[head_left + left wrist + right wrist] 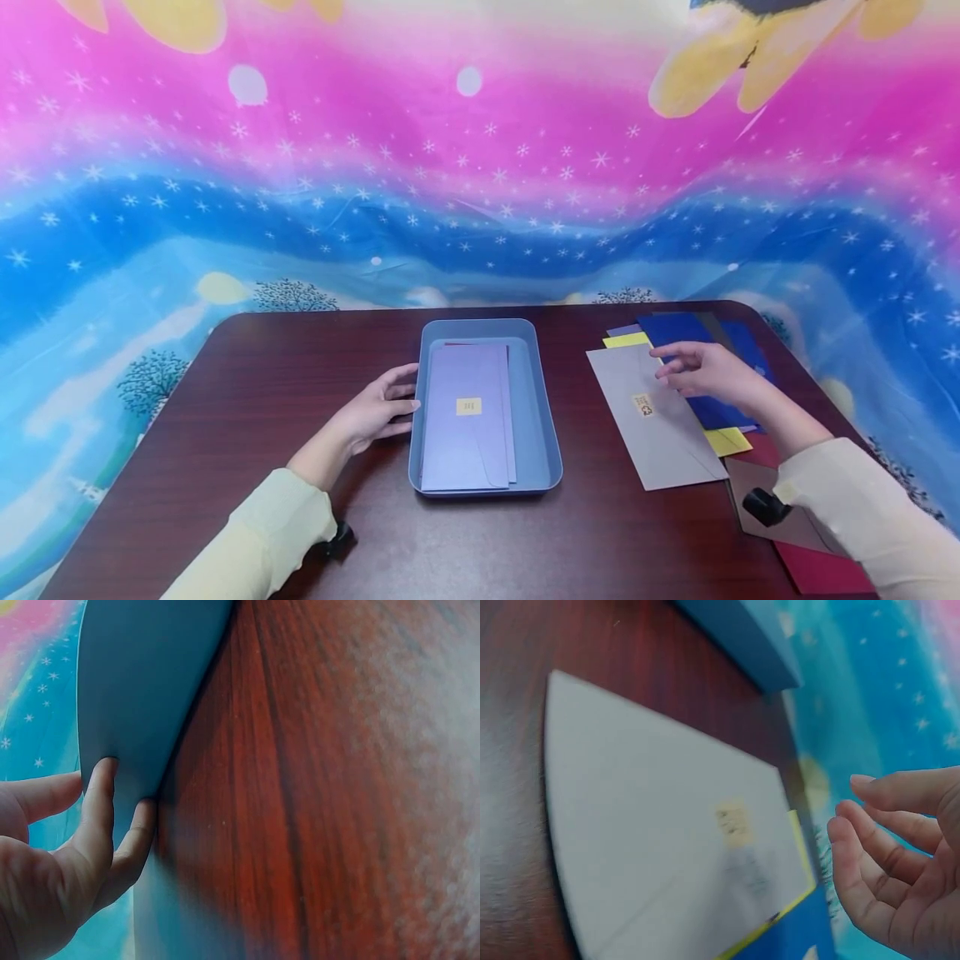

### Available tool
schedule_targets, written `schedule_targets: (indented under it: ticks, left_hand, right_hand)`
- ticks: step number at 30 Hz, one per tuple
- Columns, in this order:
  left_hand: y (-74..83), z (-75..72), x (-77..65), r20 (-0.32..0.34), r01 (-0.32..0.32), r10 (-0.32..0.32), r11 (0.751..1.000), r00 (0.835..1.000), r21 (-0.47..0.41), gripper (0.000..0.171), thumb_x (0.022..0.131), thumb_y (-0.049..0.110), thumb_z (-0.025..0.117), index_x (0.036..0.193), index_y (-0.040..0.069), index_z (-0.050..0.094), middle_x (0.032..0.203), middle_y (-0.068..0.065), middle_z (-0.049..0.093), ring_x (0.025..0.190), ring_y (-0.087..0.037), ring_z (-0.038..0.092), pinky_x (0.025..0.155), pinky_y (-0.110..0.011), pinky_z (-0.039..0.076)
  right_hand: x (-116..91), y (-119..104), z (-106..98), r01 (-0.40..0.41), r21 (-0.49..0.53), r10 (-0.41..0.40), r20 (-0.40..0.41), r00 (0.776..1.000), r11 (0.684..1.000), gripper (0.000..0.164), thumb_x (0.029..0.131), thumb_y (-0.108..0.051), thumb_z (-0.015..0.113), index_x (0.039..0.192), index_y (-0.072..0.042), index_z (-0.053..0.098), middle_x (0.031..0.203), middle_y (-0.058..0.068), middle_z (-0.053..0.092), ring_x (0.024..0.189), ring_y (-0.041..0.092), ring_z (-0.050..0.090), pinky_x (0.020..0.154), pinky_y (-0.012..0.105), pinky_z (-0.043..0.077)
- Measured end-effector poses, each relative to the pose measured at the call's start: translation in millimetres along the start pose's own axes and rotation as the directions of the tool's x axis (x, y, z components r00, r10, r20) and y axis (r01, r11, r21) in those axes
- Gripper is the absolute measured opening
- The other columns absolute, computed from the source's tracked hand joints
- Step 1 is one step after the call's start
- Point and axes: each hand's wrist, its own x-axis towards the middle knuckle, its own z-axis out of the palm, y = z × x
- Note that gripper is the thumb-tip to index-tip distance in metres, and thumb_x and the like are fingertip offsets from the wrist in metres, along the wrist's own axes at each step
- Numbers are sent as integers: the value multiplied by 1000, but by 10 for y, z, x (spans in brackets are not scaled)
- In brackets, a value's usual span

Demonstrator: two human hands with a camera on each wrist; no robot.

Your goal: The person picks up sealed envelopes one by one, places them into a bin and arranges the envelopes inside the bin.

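My left hand (375, 408) rests against the left side of a blue-grey tray (549, 467); its fingertips (106, 769) touch the outer wall. Inside the tray lies a lavender envelope (465, 450) with a small yellowish sticker, on top of at least one other envelope. Over on the right, my right hand (697, 372) hovers above a pile of envelopes with loosely bent fingers and nothing held. Nearest to it is a pale grey envelope (637, 450), also stickered, which lies on top of the pile's left side. The right wrist view shows a gap between hand and envelope (645, 802).
Blue envelopes (708, 408), a yellow one (727, 442), a brownish one (757, 521) and dark red ones (817, 571) spread under the right arm. The dark wooden table (300, 358) ends at a hanging cloth (420, 167) with a snowy print.
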Motion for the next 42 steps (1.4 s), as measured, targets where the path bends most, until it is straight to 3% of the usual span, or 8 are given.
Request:
schedule_targets:
  ticks: [7, 11, 16, 19, 22, 30, 35, 42]
  left_hand:
    - [3, 1, -3, 7, -1, 1, 1000, 1000, -5, 64, 105, 0, 54, 161, 15, 28, 157, -27, 35, 125, -35, 57, 96, -47, 54]
    - [5, 0, -4, 7, -3, 3, 1000, 1000, -5, 64, 105, 0, 54, 161, 15, 28, 157, -27, 35, 125, -35, 57, 96, -47, 54]
    - [6, 4, -11, 8, -6, 6, 1000, 1000, 4, 64, 104, -1, 54, 161, 14, 28, 157, -27, 35, 123, -34, 58, 96, -47, 54]
    - [7, 3, -16, 8, -7, 7, 1000, 1000, 6, 64, 104, -1, 54, 161, 14, 29, 157, -28, 35, 123, -34, 58, 96, -47, 54]
    - [12, -1, -21, 6, -5, 4, 1000, 1000, 8, 63, 105, -1, 53, 161, 14, 29, 157, -28, 34, 124, -35, 57, 96, -47, 54]
    - [11, 5, -22, 5, 4, -4, 1000, 1000, 7, 64, 105, -1, 53, 161, 14, 28, 157, -28, 34, 125, -35, 56, 96, -47, 54]
    - [10, 4, -14, 1, 6, -6, 1000, 1000, 4, 63, 105, -1, 53, 161, 15, 29, 157, -27, 34, 124, -34, 56, 96, -47, 54]
    - [21, 5, -7, 0, 5, -5, 1000, 1000, 4, 64, 105, -1, 54, 161, 15, 29, 157, -27, 34, 125, -35, 57, 96, -46, 54]
  right_hand:
    - [-20, 176, 94, -53, -136, 56, 17, 998, 989, 55, 94, -7, 71, 139, 16, 49, 99, 12, 62, 79, 22, 61, 66, 33, 55]
    - [-31, 192, 131, -99, -265, 108, 18, 994, 959, 70, 89, -14, 79, 138, 21, 43, 91, 13, 56, 69, 22, 54, 60, 35, 52]
    - [-38, 206, 159, -125, -397, 148, 27, 989, 909, 97, 84, -29, 87, 140, 28, 32, 98, 26, 60, 82, 31, 61, 69, 43, 57]
    - [-33, 213, 197, -114, -462, 141, 24, 990, 880, 108, 79, -41, 89, 140, 28, 32, 113, 39, 54, 95, 42, 59, 80, 53, 55]
    - [-18, 204, 245, -114, -518, 145, 18, 989, 848, 116, 74, -48, 91, 142, 27, 33, 121, 43, 45, 101, 47, 54, 87, 59, 52]
    - [38, 116, 333, -109, -538, 151, 34, 988, 836, 116, 69, -37, 97, 145, 22, 33, 117, 35, 47, 98, 42, 52, 83, 54, 54]
    - [78, 65, 357, -103, -519, 152, 54, 987, 848, 116, 68, -29, 98, 149, 18, 31, 114, 33, 46, 99, 42, 51, 82, 55, 54]
    - [136, 7, 365, -161, -483, 217, 62, 974, 861, 115, 69, -16, 97, 153, 14, 24, 120, 38, 46, 102, 46, 55, 80, 57, 56]
